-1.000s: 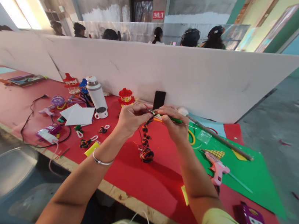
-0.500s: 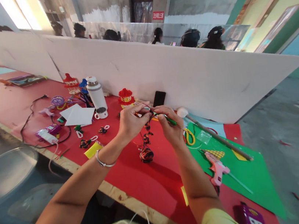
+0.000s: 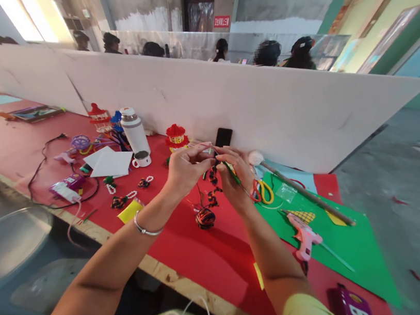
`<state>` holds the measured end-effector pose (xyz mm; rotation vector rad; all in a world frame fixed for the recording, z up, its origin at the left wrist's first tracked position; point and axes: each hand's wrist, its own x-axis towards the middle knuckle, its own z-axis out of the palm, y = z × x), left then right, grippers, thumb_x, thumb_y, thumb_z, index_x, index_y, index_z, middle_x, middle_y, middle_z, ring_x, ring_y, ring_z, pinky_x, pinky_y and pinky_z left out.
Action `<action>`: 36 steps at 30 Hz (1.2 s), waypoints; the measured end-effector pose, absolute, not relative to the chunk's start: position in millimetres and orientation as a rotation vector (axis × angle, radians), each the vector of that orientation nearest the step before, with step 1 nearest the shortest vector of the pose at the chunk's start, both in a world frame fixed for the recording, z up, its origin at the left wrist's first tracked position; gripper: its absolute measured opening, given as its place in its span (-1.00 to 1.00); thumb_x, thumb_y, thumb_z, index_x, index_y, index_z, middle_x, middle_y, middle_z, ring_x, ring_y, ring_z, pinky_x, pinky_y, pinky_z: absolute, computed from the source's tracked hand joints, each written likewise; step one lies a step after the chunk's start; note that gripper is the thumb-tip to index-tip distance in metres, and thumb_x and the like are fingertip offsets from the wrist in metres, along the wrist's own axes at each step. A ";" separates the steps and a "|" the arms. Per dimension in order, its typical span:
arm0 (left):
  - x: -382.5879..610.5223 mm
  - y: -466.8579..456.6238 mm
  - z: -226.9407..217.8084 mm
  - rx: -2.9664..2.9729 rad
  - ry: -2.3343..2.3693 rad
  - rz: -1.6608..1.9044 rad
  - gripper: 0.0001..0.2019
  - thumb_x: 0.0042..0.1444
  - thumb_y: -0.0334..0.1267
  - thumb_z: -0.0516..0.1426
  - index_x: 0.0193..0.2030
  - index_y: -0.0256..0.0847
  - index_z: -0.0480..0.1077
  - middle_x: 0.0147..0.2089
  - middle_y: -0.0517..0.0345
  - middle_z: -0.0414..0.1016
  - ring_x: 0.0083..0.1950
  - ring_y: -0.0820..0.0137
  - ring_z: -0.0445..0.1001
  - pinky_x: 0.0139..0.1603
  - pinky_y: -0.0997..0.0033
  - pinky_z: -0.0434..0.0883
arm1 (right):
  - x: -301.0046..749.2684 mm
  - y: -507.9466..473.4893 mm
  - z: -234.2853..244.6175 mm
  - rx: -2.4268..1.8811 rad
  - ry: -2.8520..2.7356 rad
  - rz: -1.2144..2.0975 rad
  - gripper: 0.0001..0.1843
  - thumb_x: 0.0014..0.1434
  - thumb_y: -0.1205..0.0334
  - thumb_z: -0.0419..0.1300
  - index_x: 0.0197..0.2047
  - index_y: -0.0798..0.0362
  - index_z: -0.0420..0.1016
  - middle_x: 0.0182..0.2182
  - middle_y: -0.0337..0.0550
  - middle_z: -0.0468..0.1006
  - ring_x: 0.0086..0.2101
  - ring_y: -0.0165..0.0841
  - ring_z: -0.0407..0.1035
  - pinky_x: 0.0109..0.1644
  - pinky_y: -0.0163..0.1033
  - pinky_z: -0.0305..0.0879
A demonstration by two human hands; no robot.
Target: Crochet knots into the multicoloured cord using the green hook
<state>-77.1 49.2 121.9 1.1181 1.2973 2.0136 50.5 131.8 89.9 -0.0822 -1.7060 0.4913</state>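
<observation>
Above the red table, my left hand [image 3: 188, 168] pinches dark multicoloured yarn between thumb and fingers, close to my other hand. My right hand [image 3: 236, 174] is closed round a thin crochet hook with a green handle [image 3: 232, 170], whose tip meets the yarn near the left fingertips. A curly crocheted strand [image 3: 214, 196] in black, red and orange hangs below the hands. It leads down toward a yarn ball [image 3: 205, 218] of the same colours on the table. The fingers partly hide the piece being held.
Red-and-yellow scissors [image 3: 265, 191], a wooden stick [image 3: 309, 193] and a pink glue gun [image 3: 305, 235] lie to the right on a green sheet [image 3: 368, 255]. Leftward are a white thermos [image 3: 135, 131], a cup [image 3: 141, 159] and white paper [image 3: 113, 162]. A white partition [image 3: 265, 103] stands behind.
My right hand has shifted slightly and its grip on the crochet hook has turned, the handle now pointing more steeply down. The hanging strand has swung a little to the right.
</observation>
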 end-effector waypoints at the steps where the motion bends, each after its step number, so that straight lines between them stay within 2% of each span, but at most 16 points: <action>1: -77.4 48.7 122.2 1.111 1.284 2.001 -0.59 -0.15 -0.34 0.45 -0.08 -0.28 0.69 -0.32 0.10 0.69 -0.27 0.36 0.65 -0.17 0.35 0.59 | 50.4 132.0 89.9 -0.079 -1.699 0.481 -0.86 0.37 0.11 0.27 -0.02 -0.23 0.59 0.04 -0.17 0.74 0.12 -0.12 0.54 0.29 0.23 0.42; 5: -80.4 44.0 127.0 1.071 1.202 1.935 -0.63 -0.18 -0.34 0.47 -0.14 -0.28 0.69 -0.27 0.05 0.71 -0.26 0.33 0.66 -0.16 0.31 0.62 | 50.2 133.6 90.3 -0.118 -1.690 0.504 -0.89 0.39 0.09 0.24 -0.07 -0.21 0.59 -0.02 -0.17 0.75 0.09 -0.14 0.54 0.26 0.21 0.47; 11: -82.5 38.6 132.9 1.048 1.213 1.924 -0.68 -0.21 -0.36 0.47 -0.21 -0.23 0.72 -0.22 0.05 0.72 -0.23 0.35 0.66 -0.23 0.40 0.59 | 49.6 139.1 86.7 -0.150 -1.620 0.870 -0.80 0.41 0.00 0.20 -0.10 -0.14 0.61 -0.05 -0.12 0.71 0.05 -0.22 0.58 0.23 0.06 0.50; 16: -86.3 39.0 130.2 1.068 1.239 1.880 -0.70 -0.14 -0.34 0.46 -0.19 -0.20 0.73 -0.23 0.04 0.71 -0.38 0.45 0.56 -0.48 0.51 0.40 | 49.4 142.7 83.8 -0.163 -1.571 1.047 -0.76 0.37 -0.07 0.24 -0.13 -0.13 0.63 -0.07 -0.15 0.73 0.03 -0.23 0.59 0.27 0.04 0.48; 21: -91.4 39.0 127.8 1.089 1.225 1.818 -0.64 -0.08 -0.25 0.49 -0.07 -0.18 0.73 -0.24 0.03 0.71 -0.41 0.49 0.51 -0.52 0.51 0.30 | 49.1 142.6 84.5 -0.216 -1.555 1.140 -0.73 0.33 -0.11 0.28 -0.15 -0.12 0.66 -0.10 -0.17 0.74 0.01 -0.22 0.62 0.24 0.02 0.51; 25: -91.6 38.7 129.0 1.031 1.241 1.796 -0.67 -0.07 -0.16 0.50 -0.15 -0.20 0.73 -0.31 0.04 0.68 -0.51 0.54 0.41 -0.60 0.51 0.22 | 50.2 144.0 86.0 -0.227 -1.623 1.152 -0.73 0.29 -0.12 0.32 -0.20 -0.13 0.69 -0.18 -0.20 0.75 -0.07 -0.23 0.63 0.15 -0.03 0.56; 28: -90.2 38.6 128.7 1.006 1.267 1.761 -0.74 -0.08 -0.15 0.50 -0.25 -0.21 0.73 -0.37 0.06 0.65 -0.56 0.59 0.33 -0.63 0.52 0.19 | 50.3 147.8 85.1 -0.221 -1.630 1.300 -0.71 0.25 -0.15 0.35 -0.23 -0.13 0.71 -0.20 -0.22 0.76 -0.09 -0.24 0.63 0.10 -0.04 0.57; 30: -89.1 38.6 127.8 1.012 1.284 1.781 -0.76 -0.09 -0.16 0.50 -0.29 -0.20 0.73 -0.35 0.05 0.66 -0.54 0.58 0.34 -0.63 0.53 0.20 | 49.9 150.5 84.5 -0.201 -1.579 1.464 -0.68 0.19 -0.19 0.39 -0.17 -0.15 0.72 -0.18 -0.23 0.76 -0.12 -0.26 0.63 0.02 -0.08 0.58; 33: -88.7 39.1 126.3 0.982 1.282 1.856 -0.77 -0.11 -0.17 0.50 -0.29 -0.19 0.73 -0.31 0.03 0.69 -0.49 0.54 0.42 -0.62 0.53 0.21 | 48.4 152.6 85.0 -0.164 -1.560 1.667 -0.49 0.08 -0.23 0.46 0.02 -0.17 0.67 -0.08 -0.19 0.76 -0.19 -0.30 0.61 -0.15 -0.15 0.56; 36: -90.2 40.3 124.6 0.915 1.249 1.907 -0.78 -0.13 -0.20 0.52 -0.32 -0.18 0.73 -0.40 0.10 0.64 -0.50 0.55 0.41 -0.61 0.56 0.22 | 45.7 152.5 86.0 -0.200 -1.546 1.719 -0.40 -0.03 -0.14 0.55 0.06 -0.15 0.65 -0.09 -0.19 0.75 -0.26 -0.35 0.57 -0.26 -0.21 0.51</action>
